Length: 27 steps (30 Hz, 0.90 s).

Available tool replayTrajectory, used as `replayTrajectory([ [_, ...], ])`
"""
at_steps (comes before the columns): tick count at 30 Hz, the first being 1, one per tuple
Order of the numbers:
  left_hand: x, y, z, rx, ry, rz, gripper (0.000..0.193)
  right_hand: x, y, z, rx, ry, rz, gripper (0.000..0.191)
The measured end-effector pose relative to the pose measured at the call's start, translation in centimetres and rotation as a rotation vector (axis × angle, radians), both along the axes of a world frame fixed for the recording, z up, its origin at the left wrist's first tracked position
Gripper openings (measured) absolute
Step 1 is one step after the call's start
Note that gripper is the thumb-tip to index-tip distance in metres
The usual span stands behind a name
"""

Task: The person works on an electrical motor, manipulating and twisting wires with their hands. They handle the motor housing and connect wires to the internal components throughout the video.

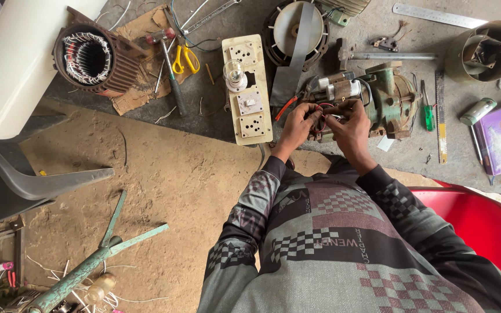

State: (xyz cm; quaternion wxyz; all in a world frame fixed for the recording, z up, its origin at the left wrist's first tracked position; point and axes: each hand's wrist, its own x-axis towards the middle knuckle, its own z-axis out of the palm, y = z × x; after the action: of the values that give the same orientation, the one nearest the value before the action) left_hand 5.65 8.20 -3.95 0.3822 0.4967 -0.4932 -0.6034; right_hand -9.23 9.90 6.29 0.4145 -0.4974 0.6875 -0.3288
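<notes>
Left hand (298, 124): fingertips pinching red wire leads (320, 110). Right hand (350, 122): fingers curled, pinching the same leads from the opposite side. Leads sit at the near face of a green motor pump (392, 95), on the floor. Cream switchboard (247, 87) just left. Advice: keep strands taut, twist evenly.

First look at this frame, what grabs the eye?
Centre frame, the left hand and right hand pinch thin red wires at the near end of a green motor pump lying on the concrete floor. Upper left sits a ribbed stator with bare windings. Between them lies a cream switchboard with a bulb, and yellow-handled scissors beside it.
</notes>
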Motion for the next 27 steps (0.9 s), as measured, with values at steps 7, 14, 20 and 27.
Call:
replayTrajectory([
  [7,0.3,0.2,-0.2,-0.121,-0.043,0.02,0.024,-0.1,-0.1,-0.5,-0.023,-0.018,0.012,0.036],
  [14,-0.6,0.5,0.0,-0.162,-0.107,0.036,0.024,-1.0,0.7,-1.3,-0.252,0.238,0.197,0.019],
  [20,-0.8,0.0,-0.4,-0.104,-0.078,0.045,0.023,0.3,1.9,0.3,-0.328,0.277,0.149,0.018],
  [27,-0.6,0.6,0.1,-0.152,-0.053,0.085,0.022,0.6,1.6,0.2,-0.276,0.298,0.112,0.015],
])
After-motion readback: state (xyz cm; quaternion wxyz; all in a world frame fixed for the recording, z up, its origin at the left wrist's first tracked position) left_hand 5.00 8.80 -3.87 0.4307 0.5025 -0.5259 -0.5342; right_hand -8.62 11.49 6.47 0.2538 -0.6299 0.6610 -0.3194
